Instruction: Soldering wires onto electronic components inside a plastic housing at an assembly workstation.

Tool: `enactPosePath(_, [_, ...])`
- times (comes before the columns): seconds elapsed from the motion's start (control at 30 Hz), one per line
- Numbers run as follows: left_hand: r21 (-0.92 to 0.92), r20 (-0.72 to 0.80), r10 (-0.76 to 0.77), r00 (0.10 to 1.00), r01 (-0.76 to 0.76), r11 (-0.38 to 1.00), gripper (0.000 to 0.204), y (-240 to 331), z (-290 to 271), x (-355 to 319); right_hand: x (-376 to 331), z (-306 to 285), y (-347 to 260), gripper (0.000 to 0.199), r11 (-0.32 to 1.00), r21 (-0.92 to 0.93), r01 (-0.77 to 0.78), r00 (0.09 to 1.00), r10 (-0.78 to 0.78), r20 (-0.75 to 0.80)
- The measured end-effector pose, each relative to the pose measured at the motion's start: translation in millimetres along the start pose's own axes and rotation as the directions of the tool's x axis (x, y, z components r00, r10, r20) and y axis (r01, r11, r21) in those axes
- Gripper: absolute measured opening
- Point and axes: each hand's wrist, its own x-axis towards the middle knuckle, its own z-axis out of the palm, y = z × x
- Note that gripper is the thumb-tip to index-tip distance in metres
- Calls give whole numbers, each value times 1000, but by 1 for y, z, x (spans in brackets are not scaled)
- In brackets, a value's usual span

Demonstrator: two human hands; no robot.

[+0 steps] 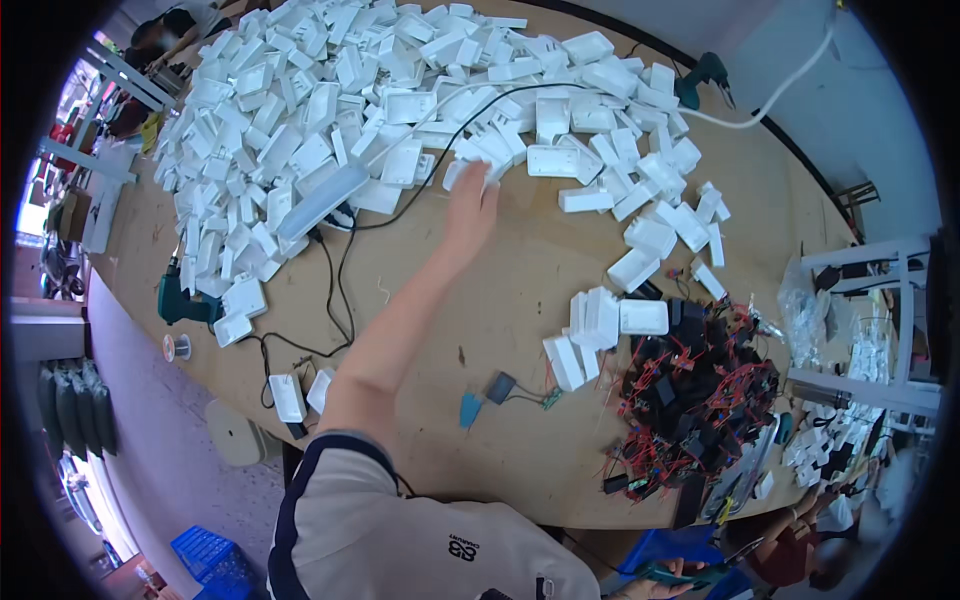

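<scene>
My left arm stretches across the table toward the heap of white plastic cases [310, 110]. At its near edge, my left hand [473, 205] has its fingers closed around a white plastic case [455, 174]; the fingertips are partly hidden. Low at the right, beside my body, my right hand [655, 583] grips a teal power drill [705, 576], and part of that hand is cut off by the lower edge. On the table before me lie a small black box with wires [500, 387] and a blue piece [469, 410].
A heap of black parts with red wires [690, 390] lies right, beside stacked white cases [595, 318]. Other teal drills stand at left [180, 302] and far right [705, 80]. A lamp [322, 200] and black cables [335, 290] cross the table. Another person [785, 540] works lower right.
</scene>
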Motion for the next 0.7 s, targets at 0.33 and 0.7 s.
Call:
enactPosePath(0.33, [355, -134, -153, 979, 192, 915, 40, -45, 47, 66, -4, 24, 9, 70, 534, -696, 481, 869, -392, 301])
enactPosePath(0.7, [403, 166, -300, 939, 213, 890, 46, -42, 38, 66, 58, -15, 31, 58, 659, -643, 391, 915, -354, 194])
